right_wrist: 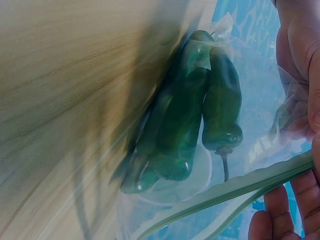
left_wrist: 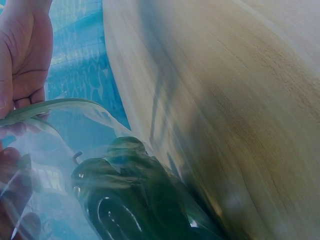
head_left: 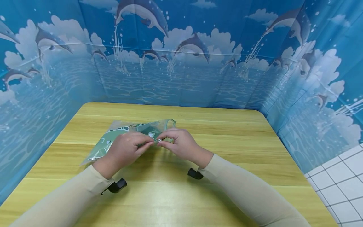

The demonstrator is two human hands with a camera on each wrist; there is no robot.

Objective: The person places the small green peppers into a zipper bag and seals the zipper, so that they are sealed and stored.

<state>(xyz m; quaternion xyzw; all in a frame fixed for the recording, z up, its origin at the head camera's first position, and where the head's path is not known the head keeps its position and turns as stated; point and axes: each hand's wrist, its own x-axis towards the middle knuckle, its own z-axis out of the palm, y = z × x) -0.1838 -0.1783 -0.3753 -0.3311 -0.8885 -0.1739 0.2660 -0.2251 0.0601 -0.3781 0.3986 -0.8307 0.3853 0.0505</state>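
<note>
A clear zip bag (head_left: 99,149) with a green and white print lies on the table in front of me. Through its plastic, several long green peppers (right_wrist: 182,125) show, one with a thin stem. My left hand (head_left: 127,146) pinches the bag's green zip edge (right_wrist: 220,195) between thumb and index finger. Close beside it, the right hand (head_left: 181,142) pinches the same edge, fingertips almost meeting the left ones. In the right wrist view the two strips of the zip stand apart along part of the edge. In the head view the hands hide part of the bag's near side.
The wooden table (head_left: 227,142) extends around the bag, with rounded far corners. A blue dolphin-print curtain (head_left: 181,78) hangs behind it and at both sides. White floor tiles (head_left: 337,179) show at the right. A black wrist camera (head_left: 117,186) sits under the left sleeve.
</note>
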